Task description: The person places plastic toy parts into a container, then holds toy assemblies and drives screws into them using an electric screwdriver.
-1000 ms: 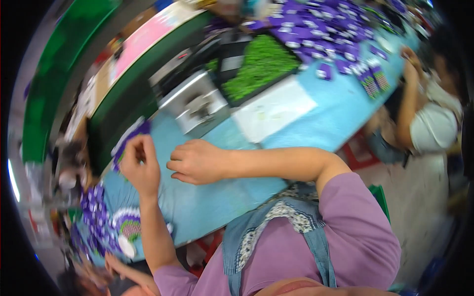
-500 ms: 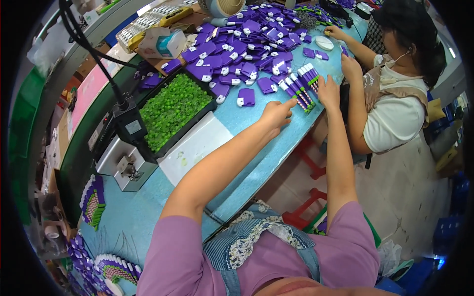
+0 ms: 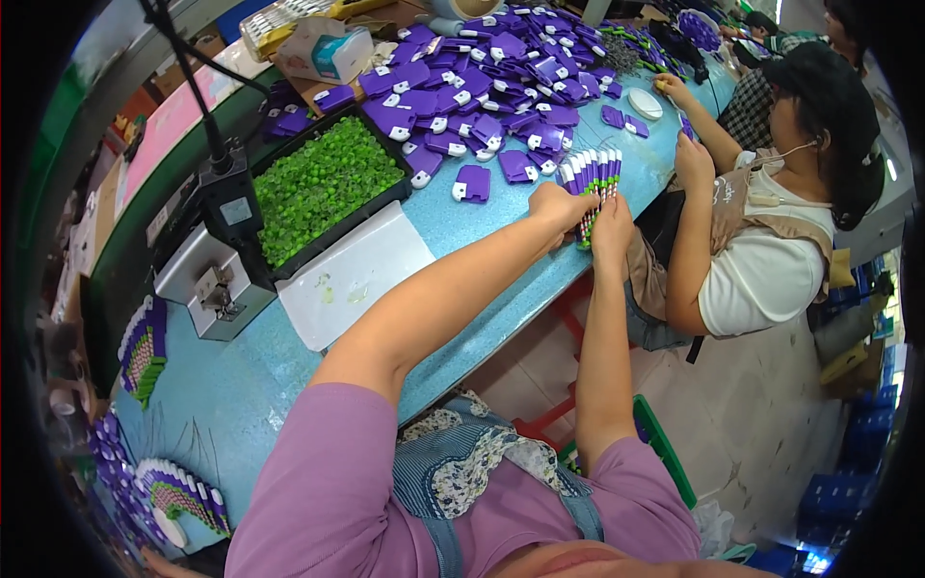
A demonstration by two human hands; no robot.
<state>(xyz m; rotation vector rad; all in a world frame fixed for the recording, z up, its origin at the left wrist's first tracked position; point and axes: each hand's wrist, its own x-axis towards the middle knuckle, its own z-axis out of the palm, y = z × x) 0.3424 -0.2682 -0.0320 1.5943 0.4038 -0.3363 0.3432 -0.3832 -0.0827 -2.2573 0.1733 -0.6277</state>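
Left hand (image 3: 559,209) and right hand (image 3: 612,231) held one neat bunch (image 3: 593,171), a lined-up row (image 3: 146,349) well left looked done, and tons of loose purple pieces (image 3: 496,82) lay beyond.

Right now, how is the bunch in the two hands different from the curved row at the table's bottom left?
The bunch is held by the left hand and right hand; the curved row lies on the blue table. The bunch looks shorter, with fewer pieces; the curved row is longer and bends in an arc. Both show purple, white and green.
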